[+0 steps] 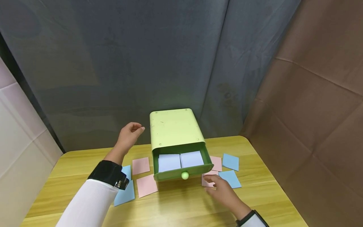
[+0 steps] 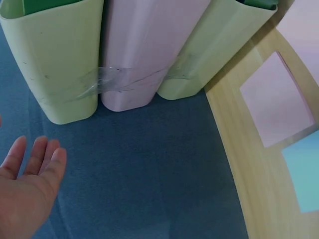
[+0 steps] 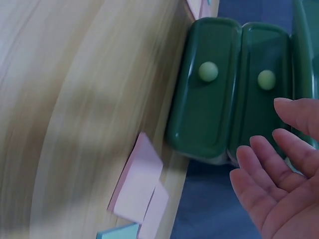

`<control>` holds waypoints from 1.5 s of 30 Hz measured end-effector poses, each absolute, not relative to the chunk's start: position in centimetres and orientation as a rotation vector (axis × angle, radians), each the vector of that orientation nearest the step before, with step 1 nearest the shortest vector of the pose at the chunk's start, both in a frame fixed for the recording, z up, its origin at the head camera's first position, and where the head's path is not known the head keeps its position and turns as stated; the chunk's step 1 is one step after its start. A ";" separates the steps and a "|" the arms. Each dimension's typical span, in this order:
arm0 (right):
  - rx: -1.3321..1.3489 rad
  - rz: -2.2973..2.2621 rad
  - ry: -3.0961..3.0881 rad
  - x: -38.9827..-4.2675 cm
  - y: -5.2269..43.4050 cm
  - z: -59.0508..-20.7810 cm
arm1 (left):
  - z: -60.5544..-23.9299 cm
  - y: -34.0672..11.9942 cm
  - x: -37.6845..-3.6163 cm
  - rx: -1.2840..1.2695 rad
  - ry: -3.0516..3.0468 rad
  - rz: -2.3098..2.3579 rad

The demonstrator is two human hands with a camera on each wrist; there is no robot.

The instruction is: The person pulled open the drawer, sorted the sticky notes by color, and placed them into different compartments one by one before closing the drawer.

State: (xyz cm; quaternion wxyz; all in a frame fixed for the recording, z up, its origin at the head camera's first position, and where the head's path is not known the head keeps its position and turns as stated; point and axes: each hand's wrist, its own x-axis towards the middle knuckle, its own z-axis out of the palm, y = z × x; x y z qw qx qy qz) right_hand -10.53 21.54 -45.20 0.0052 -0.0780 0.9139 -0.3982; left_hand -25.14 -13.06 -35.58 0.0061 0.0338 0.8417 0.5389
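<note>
Green drawer box (image 1: 175,132) at table (image 1: 175,205) centre, drawer (image 1: 182,168) pulled out. Left hand (image 1: 129,136) raised at box's 9 o'clock, fingers relaxed, holding nothing. Right hand (image 1: 222,190) at 5 o'clock, fingertips touching pink card (image 1: 208,179), no grip.

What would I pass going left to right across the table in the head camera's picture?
Blue paper under the left sleeve → pink papers → green drawer box, open, with pale papers inside → right hand touching a pink paper → blue papers.
</note>
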 end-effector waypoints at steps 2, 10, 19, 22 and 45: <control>-0.263 -1.293 2.828 -10.4 21.4 -45.0 | -35.6 -13.0 -25.4 0.091 2.629 1.693; -0.334 -1.494 2.607 -10.1 20.5 -44.1 | -35.5 -12.7 -26.3 0.051 2.598 1.765; -0.320 -1.616 2.424 -9.6 18.8 -43.2 | -35.4 -11.8 -27.1 0.024 2.563 1.780; -0.305 -1.663 2.362 -9.4 18.3 -42.8 | -35.3 -11.5 -27.4 0.025 2.551 1.782; -0.224 -1.726 2.204 -8.5 15.6 -41.2 | -35.2 -9.7 -28.8 0.023 2.555 1.738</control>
